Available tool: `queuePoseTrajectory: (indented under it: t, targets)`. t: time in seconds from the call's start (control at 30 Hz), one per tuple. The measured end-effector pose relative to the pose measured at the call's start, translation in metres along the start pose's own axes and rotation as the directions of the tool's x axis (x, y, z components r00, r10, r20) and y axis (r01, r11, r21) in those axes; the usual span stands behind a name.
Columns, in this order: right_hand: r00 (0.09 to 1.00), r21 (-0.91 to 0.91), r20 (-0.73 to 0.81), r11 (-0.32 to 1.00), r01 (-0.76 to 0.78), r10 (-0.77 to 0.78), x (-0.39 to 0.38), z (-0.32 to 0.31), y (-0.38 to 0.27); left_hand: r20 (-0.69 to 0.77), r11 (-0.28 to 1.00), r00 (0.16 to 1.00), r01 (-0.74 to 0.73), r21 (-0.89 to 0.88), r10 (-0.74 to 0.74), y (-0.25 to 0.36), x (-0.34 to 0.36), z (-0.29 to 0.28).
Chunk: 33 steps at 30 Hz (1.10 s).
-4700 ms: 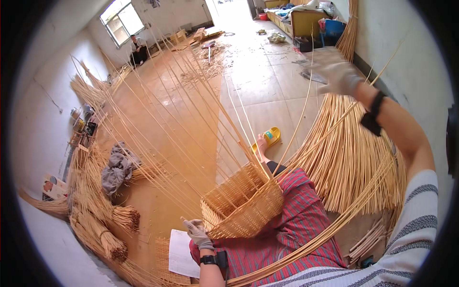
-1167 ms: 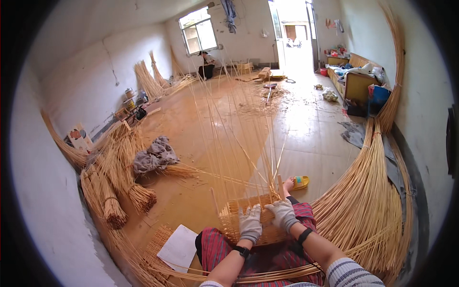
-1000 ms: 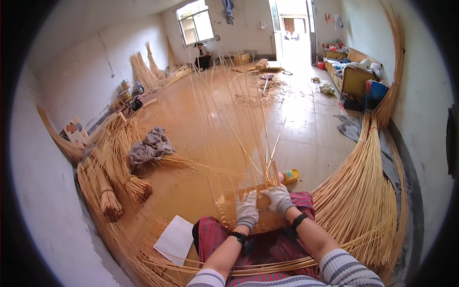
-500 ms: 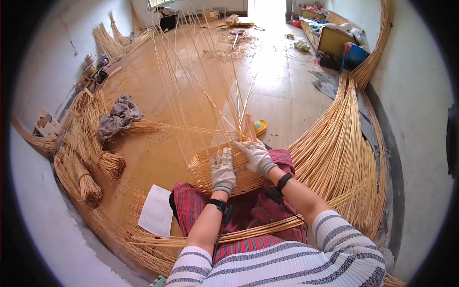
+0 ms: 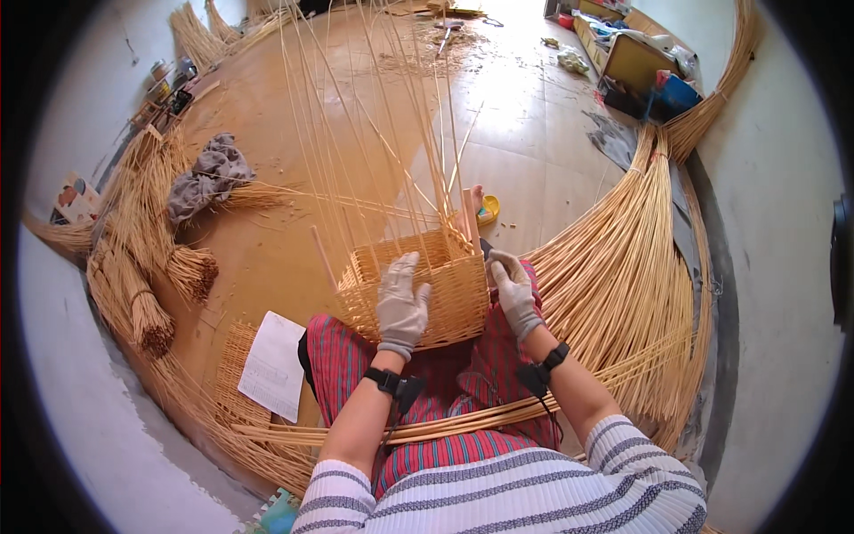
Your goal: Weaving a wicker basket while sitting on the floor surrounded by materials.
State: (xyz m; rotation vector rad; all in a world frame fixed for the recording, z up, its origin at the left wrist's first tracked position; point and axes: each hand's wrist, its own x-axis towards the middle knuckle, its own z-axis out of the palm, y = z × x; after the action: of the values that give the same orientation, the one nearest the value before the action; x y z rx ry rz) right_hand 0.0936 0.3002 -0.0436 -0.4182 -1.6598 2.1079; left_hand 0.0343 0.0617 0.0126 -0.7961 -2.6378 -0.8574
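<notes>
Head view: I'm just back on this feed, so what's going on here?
A person is handling a partly woven basket, with long unwoven strands rising from it. The gloved left hand lies spread against its near wall. The gloved right hand is by its right end; whether it grips anything is unclear. Long canes cross the red striped clothing, and a large cane bundle fans out on the right.

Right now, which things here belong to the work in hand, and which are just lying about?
In use, it seems:
tan wicker basket, white-gloved left hand against it
long tan canes across the lap

Seemingly lying about:
crumpled grey cloth
blue rounded container
</notes>
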Motion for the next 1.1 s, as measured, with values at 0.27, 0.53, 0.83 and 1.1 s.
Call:
queuePoseTrajectory:
  t: [0.27, 0.53, 0.83, 1.1]
  targets:
    - [0.995, -0.456, 0.100, 0.890, 0.027, 0.021, 0.065, 0.039, 0.002, 0.390, 0.697, 0.730, 0.671, -0.252, -0.561, 0.014, 0.048, -0.012]
    - [0.996, -0.304, 0.080, 0.951, 0.064, -0.041, 0.049, 0.047, 0.026, 0.335, 0.889, 0.841, 0.457, -0.019, -0.425, -0.007, 0.051, -0.003]
    - [0.994, -0.262, 0.082, 0.961, 0.090, -0.071, 0.046, 0.045, 0.030, 0.205, 0.820, 0.897, 0.441, -0.363, -0.392, 0.019, 0.018, 0.030]
    - [0.999, -0.249, 0.034, 0.968, 0.021, -0.012, 0.045, 0.045, 0.033, 0.509, 0.920, 0.779, 0.385, 0.075, -0.367, 0.020, 0.046, 0.012]
